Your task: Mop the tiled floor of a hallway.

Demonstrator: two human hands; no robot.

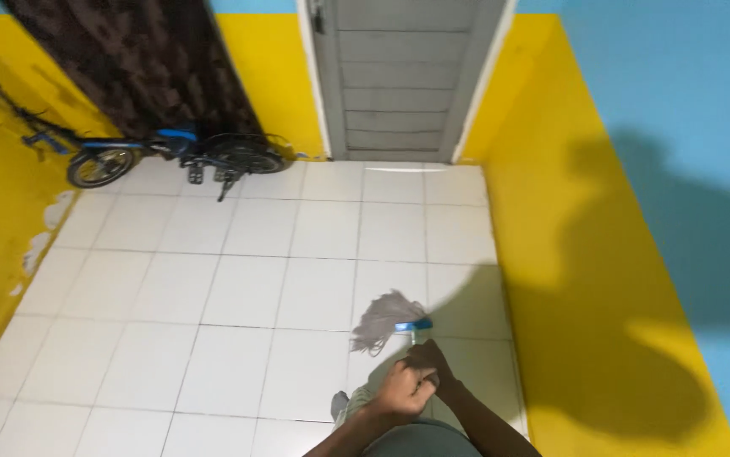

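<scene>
Both hands, the left hand [400,391] stacked just behind the right hand [429,360], are clenched around the handle of a grey string mop with a blue clamp [389,320], pressing its strands flat on the white tiled floor [238,288] near the yellow wall [568,279]

1. No packages, labels, signs or screens in view.
</scene>
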